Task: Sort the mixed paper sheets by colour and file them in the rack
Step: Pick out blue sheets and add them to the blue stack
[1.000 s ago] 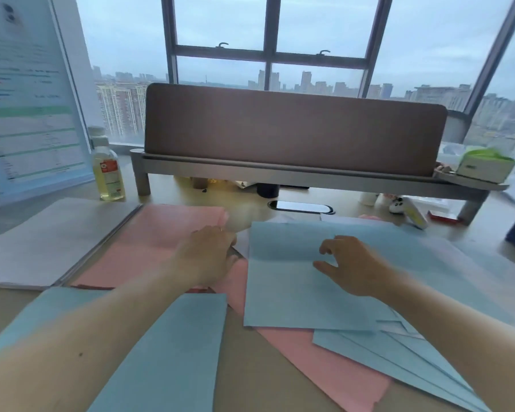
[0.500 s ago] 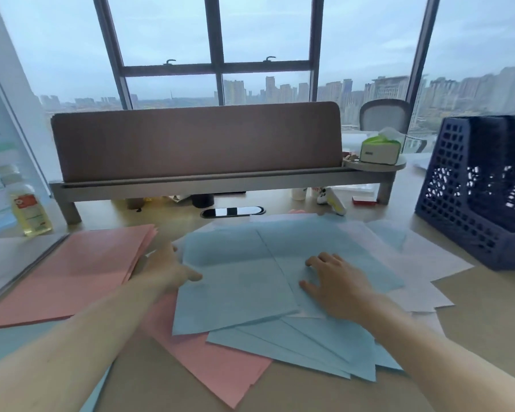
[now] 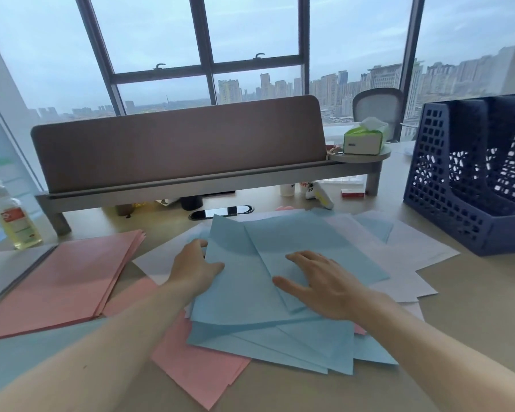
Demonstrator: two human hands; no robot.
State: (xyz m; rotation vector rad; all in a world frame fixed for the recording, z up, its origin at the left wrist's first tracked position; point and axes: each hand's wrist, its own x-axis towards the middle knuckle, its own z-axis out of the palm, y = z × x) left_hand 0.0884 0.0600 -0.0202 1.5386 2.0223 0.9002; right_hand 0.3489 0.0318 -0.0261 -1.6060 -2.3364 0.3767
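Observation:
Several blue sheets (image 3: 250, 295) lie fanned in the middle of the desk, over white sheets (image 3: 411, 263) and a loose pink sheet (image 3: 197, 370). My left hand (image 3: 195, 267) holds the left edge of the top blue sheet, thumb on top. On the blue sheets my right hand (image 3: 318, 283) lies flat with spread fingers. A stack of pink sheets (image 3: 63, 281) sits at the left. The dark blue rack (image 3: 446, 185) stands at the right with its slots showing no paper.
A brown desk screen on a grey shelf (image 3: 176, 150) runs along the back. A bottle of yellow liquid (image 3: 15, 218) stands at far left, a tissue box (image 3: 363, 138) on the shelf's right end. Another blue sheet (image 3: 27, 349) lies at the front left.
The view has swung right, bringing the rack into sight. Both hands have drawn the blue sheets closer together, and my left hand now holds the top sheet's left edge.

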